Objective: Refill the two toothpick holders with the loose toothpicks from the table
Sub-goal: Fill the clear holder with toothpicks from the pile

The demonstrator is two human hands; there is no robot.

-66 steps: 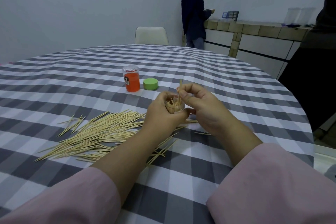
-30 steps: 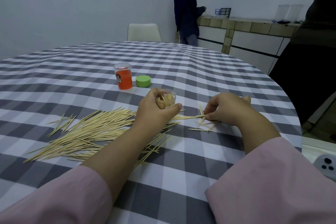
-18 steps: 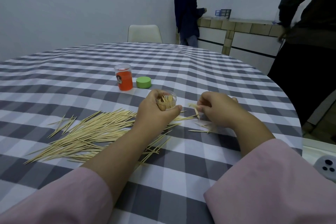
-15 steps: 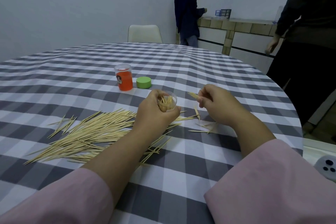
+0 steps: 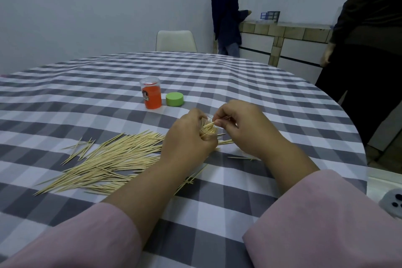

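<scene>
You're gripping the clear holder (image 5: 208, 126) in your left hand (image 5: 188, 139), right hand (image 5: 243, 128) pinching toothpicks into it. Big loose pile (image 5: 108, 159) remaining; orange holder (image 5: 151, 96) sitting untouched, so early going.

The desk (image 5: 250, 85) wears a matt woven cloth in grey and white checks, faintly rippled toward twelve o'clock. The loose toothpicks (image 5: 108, 163) at nine o'clock are pale bare wood, dry and unvarnished. The orange holder (image 5: 151, 96) is glossy translucent plastic with a clear rim and a small paper label; the green lid (image 5: 174, 99) beside it is smooth matt plastic. The sleeves (image 5: 326, 224) are soft pink cloth.
</scene>
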